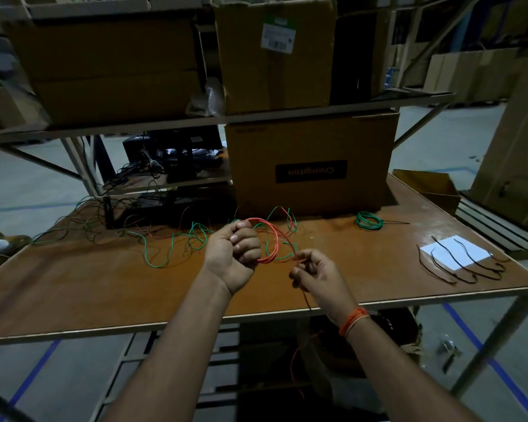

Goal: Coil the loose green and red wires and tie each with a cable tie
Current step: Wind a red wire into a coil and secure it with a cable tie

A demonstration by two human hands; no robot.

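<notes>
Red wire mid-coil, above the near middle of the surface [104,284].

Left hand [235,251] grips the red coil [270,242]; right hand [313,274] just beside it pinches the red tail, which drops off the near edge. Feed under light tension, keep loops matched. Loose green wire [165,248] sprawls behind the hands. A finished green coil [369,220] sits far right; black ties [461,263] wait on white paper [456,251].

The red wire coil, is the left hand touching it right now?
Touching. The head view shows the left hand with its fingers curled round the red wire coil, which loops out of its grip above the table.
</notes>
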